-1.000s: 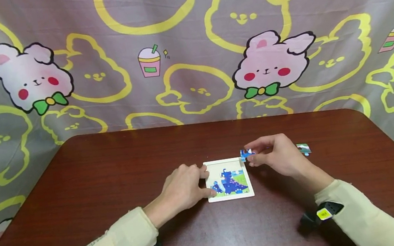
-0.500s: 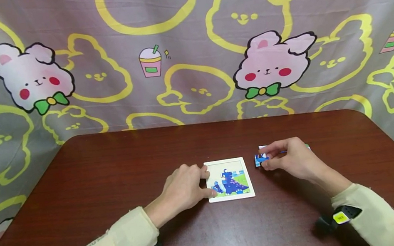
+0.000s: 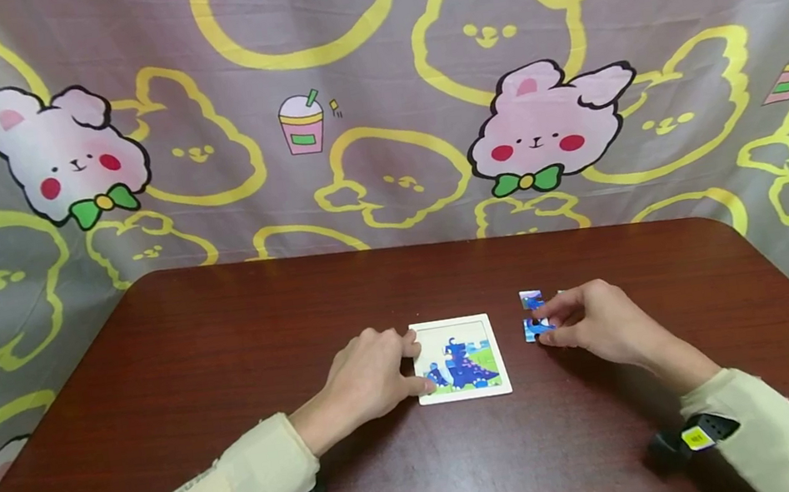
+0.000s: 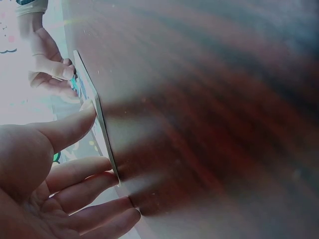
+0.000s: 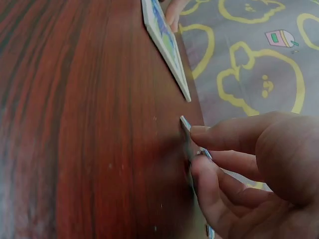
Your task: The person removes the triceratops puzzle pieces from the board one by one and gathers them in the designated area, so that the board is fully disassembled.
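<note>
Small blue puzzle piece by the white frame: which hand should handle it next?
Probably the right hand: its fingertips already touch the small blue puzzle piece, while the left hand steadies the white puzzle frame.

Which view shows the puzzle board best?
The head view: the puzzle board lies face-up with its blue picture and white frame visible, the left hand touching its left edge. The left wrist view shows only its thin edge; the right wrist view shows it edge-on and slanted at the top.
</note>
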A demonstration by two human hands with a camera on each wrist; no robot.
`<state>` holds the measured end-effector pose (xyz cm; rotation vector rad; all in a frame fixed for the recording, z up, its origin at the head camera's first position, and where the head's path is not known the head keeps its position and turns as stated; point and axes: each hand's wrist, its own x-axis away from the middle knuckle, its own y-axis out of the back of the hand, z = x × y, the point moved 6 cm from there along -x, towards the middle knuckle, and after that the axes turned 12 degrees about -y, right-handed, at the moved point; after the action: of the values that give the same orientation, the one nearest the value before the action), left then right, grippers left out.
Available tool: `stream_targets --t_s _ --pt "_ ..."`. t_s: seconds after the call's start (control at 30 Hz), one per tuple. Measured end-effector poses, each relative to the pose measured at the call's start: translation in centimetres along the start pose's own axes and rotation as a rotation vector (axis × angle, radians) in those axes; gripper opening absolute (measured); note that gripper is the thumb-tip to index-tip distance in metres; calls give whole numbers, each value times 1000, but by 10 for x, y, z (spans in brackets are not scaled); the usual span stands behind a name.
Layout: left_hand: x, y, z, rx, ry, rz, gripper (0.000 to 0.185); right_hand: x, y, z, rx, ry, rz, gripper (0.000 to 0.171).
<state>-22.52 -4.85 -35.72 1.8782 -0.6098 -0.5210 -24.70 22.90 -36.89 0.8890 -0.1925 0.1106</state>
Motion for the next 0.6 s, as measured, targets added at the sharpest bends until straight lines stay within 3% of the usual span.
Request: stream_targets --t_s 0.23,0.5,0.6 --pt "-1 0 0 8 14 0 33 2 4 -3 118 45 -66 25" --pt "-1 0 1 1 21 3 27 3 4 -2 128 52 -110 25" --pt "-1 0 1 8 24 4 36 3 4 -3 132 40 -111 26"
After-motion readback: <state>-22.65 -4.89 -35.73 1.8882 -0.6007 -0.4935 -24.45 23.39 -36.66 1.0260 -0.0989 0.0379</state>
